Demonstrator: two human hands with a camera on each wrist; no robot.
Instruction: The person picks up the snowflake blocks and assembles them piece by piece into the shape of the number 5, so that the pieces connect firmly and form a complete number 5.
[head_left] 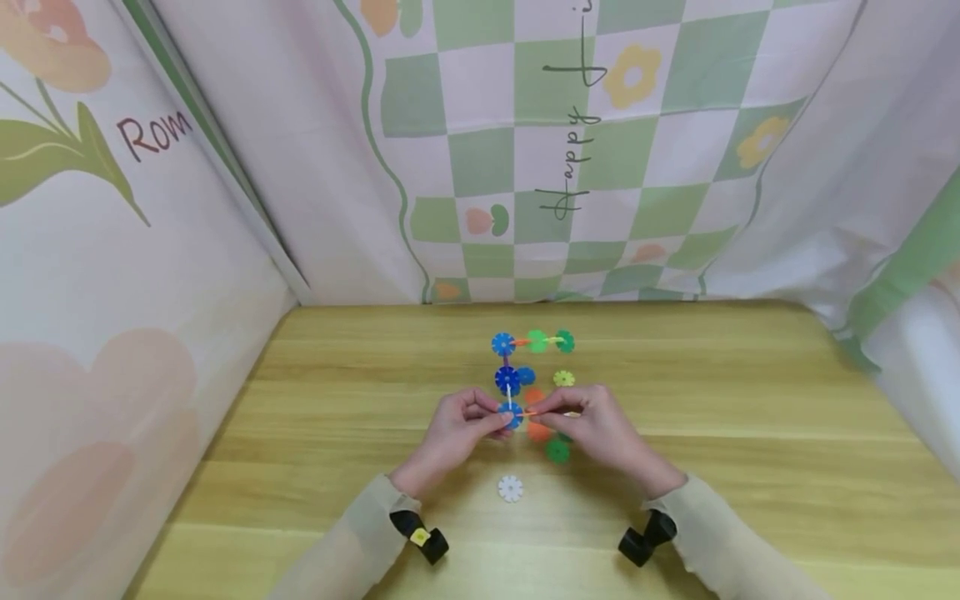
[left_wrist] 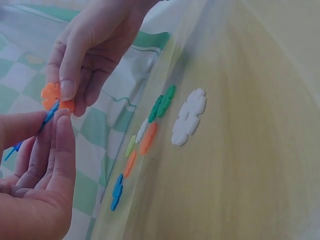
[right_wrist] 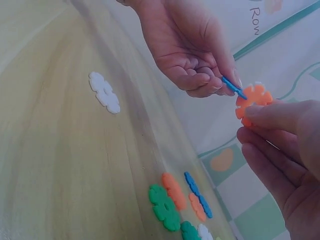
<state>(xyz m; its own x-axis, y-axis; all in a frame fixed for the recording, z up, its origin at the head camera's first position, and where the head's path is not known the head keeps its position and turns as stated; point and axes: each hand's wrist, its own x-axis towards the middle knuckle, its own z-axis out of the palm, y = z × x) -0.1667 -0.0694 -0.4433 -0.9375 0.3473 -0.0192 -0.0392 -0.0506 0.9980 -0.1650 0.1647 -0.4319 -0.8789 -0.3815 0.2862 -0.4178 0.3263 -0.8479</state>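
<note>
My left hand (head_left: 463,427) pinches a blue notched disc (head_left: 512,417) at the near end of a chain of slotted discs. My right hand (head_left: 603,427) pinches an orange notched disc (right_wrist: 257,97) between thumb and fingers. In the right wrist view, the orange disc meets the blue disc (right_wrist: 233,87) edge to face, their rims touching at the notches; how deep they interlock I cannot tell. From the held blue disc the chain runs through a white disc (head_left: 509,393) seen edge-on, a dark blue disc (head_left: 507,379), a purple one and another blue disc (head_left: 503,343), then turns right.
A white disc (head_left: 511,488) lies on the wooden table (head_left: 337,400) nearest me. Loose orange (right_wrist: 174,191), green (right_wrist: 164,207), blue (head_left: 527,376) and yellow (head_left: 564,378) discs lie beneath and beside the hands. A patterned curtain (head_left: 480,167) stands behind the table.
</note>
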